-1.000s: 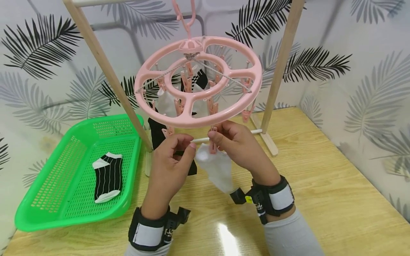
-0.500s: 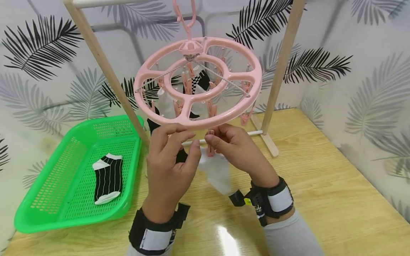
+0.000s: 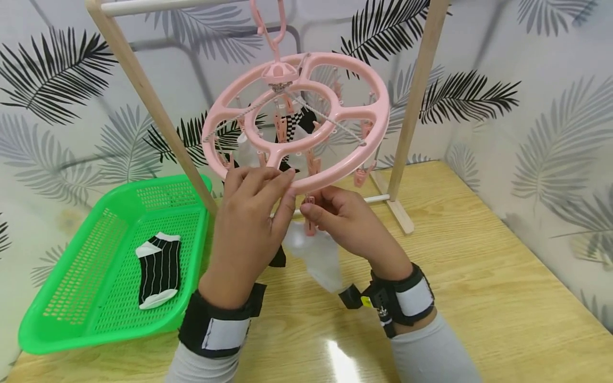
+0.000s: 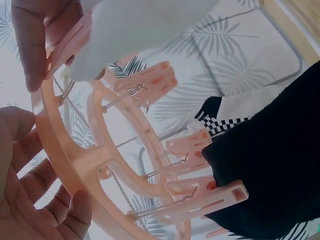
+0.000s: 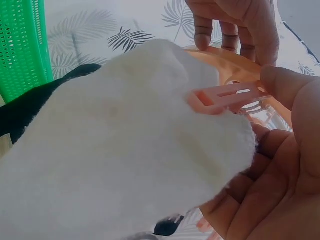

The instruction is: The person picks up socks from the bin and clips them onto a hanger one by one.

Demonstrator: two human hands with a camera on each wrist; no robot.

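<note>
- A soft white fabric sock (image 3: 316, 255) is seen at frame centre, hanging below the near rim of a round pink plastic clip hanger (image 3: 297, 119); its top edge is bitten by a small pink plastic clothespin (image 3: 310, 215).
- The right hand (image 3: 349, 226) is set at that clothespin, thumb and fingers pinched on it; in the right wrist view the sock (image 5: 125, 145) fills the frame with the peg (image 5: 225, 97) across its upper edge.
- The left hand (image 3: 249, 234) is laid on the hanger's near rim, fingers curled over the ring and clamped on it, as the left wrist view confirms (image 4: 45, 200).
- Sock judged light, limp and non-slippery, not fragile; it is best taken at the cuff just under the peg, since the loose toe would only swing.
- Hanger judged light and free to tilt on its hook, so steadying at the rim is needed.
- A black sock (image 3: 280, 258) hangs just left of the white one, partly hidden by the left hand.
- At lower left a green perforated plastic basket (image 3: 72, 298) is set on the wooden table (image 3: 479, 276), holding a black-and-white striped sock (image 3: 160, 268).
</note>
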